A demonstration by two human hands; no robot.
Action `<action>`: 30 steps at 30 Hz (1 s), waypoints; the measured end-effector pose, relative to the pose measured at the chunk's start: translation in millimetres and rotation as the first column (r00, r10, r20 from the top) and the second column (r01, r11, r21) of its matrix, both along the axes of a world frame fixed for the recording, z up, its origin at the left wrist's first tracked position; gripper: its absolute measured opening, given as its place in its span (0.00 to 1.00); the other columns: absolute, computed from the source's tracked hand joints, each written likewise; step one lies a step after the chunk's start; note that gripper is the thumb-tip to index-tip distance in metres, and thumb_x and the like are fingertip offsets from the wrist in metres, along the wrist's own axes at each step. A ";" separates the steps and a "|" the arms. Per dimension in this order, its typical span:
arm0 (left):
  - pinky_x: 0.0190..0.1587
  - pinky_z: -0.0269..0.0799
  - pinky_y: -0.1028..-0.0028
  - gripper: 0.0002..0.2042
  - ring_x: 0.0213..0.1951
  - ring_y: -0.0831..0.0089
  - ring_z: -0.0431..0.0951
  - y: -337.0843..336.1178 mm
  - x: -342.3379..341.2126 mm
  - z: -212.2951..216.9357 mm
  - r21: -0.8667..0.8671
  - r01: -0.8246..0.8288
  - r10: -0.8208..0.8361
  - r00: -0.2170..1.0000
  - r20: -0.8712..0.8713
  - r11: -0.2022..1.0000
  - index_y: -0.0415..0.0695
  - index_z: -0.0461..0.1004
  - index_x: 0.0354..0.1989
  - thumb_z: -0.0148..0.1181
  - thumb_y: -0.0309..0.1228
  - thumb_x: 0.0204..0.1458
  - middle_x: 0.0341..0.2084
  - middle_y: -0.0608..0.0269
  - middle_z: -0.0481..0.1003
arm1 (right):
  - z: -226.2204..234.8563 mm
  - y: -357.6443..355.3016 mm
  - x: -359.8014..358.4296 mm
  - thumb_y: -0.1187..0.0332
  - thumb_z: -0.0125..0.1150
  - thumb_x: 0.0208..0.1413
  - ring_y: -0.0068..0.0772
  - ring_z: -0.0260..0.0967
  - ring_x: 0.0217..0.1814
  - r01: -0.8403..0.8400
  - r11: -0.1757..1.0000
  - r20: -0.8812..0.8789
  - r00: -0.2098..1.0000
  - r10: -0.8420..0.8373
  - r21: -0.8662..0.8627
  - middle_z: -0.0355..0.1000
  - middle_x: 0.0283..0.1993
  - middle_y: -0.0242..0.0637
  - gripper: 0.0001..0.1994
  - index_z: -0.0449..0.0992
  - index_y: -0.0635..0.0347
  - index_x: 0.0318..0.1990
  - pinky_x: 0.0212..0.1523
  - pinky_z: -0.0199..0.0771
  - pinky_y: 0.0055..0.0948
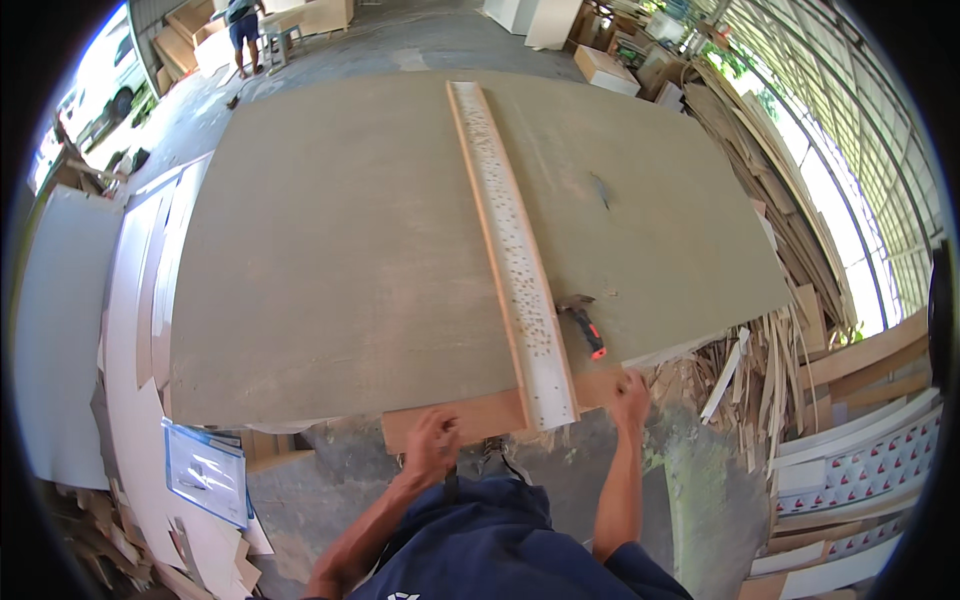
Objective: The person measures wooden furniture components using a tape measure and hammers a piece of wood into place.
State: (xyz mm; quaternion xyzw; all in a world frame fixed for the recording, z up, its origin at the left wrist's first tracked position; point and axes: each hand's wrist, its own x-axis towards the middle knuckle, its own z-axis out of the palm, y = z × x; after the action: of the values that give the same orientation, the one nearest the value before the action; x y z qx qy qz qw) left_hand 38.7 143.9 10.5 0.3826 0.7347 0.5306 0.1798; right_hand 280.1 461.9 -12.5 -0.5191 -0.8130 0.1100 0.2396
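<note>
Left hand [432,440] clenched on the near edge of the brown board [455,418], right hand [630,388] pressed on the same board's right end, fingers curled over it; whether it truly grips, cannot tell. Big grey-green sheet [330,250] serves as the counter; brown board pokes out from under its near edge, near the right corner. Long wood strip [510,240] with a white drilled face runs from the far edge to the near edge, resting over the board. Hammer [582,318] with orange-black handle lies just right of the strip near the near edge. Board looks stiff, fairly heavy, rough-edged, not fragile; best held two-handed at the exposed near edge. Strip is long and thin, likely to flex.
</note>
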 end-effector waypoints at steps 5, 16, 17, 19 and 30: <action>0.63 0.58 0.52 0.35 0.64 0.49 0.58 118.7 74.2 0.1 -0.342 0.319 -0.444 0.800 -0.403 0.884 0.41 0.68 0.58 0.69 0.44 0.41 0.60 0.49 0.63 | 22.5 50.6 -83.4 0.56 0.66 0.51 0.54 0.73 0.48 -0.183 0.959 0.153 0.964 0.218 -0.214 0.73 0.45 0.49 0.20 0.73 0.63 0.43 0.47 0.73 0.47; 0.60 0.56 0.46 0.39 0.71 0.60 0.49 179.1 103.3 -69.2 -0.694 0.001 -0.666 0.279 -0.692 0.720 0.42 0.65 0.62 0.58 0.54 0.44 0.64 0.52 0.62 | -27.4 175.5 -58.7 0.48 0.65 0.49 0.52 0.74 0.46 -0.210 0.950 0.338 0.898 0.281 -0.232 0.75 0.41 0.47 0.22 0.78 0.61 0.39 0.48 0.72 0.46; 0.60 0.57 0.46 0.38 0.71 0.61 0.49 174.6 104.4 -67.4 -0.727 0.028 -0.700 0.297 -0.649 0.686 0.42 0.66 0.62 0.57 0.54 0.45 0.63 0.52 0.62 | -16.6 178.6 -57.1 0.48 0.65 0.49 0.52 0.74 0.46 -0.229 0.945 0.332 0.895 0.299 -0.234 0.75 0.41 0.47 0.22 0.78 0.61 0.39 0.48 0.72 0.46; 0.59 0.57 0.46 0.37 0.71 0.61 0.50 162.0 105.0 -66.3 -0.737 0.028 -0.702 0.334 -0.630 0.675 0.42 0.67 0.60 0.57 0.55 0.45 0.62 0.52 0.63 | -1.2 183.3 -51.2 0.46 0.65 0.49 0.50 0.73 0.48 -0.199 0.938 0.387 0.871 0.302 -0.284 0.75 0.43 0.46 0.24 0.78 0.60 0.41 0.52 0.69 0.46; 0.56 0.63 0.49 0.38 0.71 0.60 0.49 105.8 56.3 -48.8 -0.744 0.080 -0.694 0.439 -0.571 0.663 0.40 0.65 0.58 0.66 0.50 0.39 0.63 0.50 0.61 | -31.8 188.0 -32.8 0.47 0.64 0.52 0.51 0.71 0.51 -0.158 0.955 0.249 0.943 0.221 -0.251 0.73 0.45 0.46 0.24 0.75 0.60 0.43 0.52 0.70 0.48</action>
State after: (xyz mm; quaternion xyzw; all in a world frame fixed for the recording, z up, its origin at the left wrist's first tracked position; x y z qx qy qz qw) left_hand 95.0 249.7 -38.4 0.6708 0.7381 -0.0493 0.0530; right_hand 247.4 649.9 -44.3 -0.4721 -0.8668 0.1520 0.0517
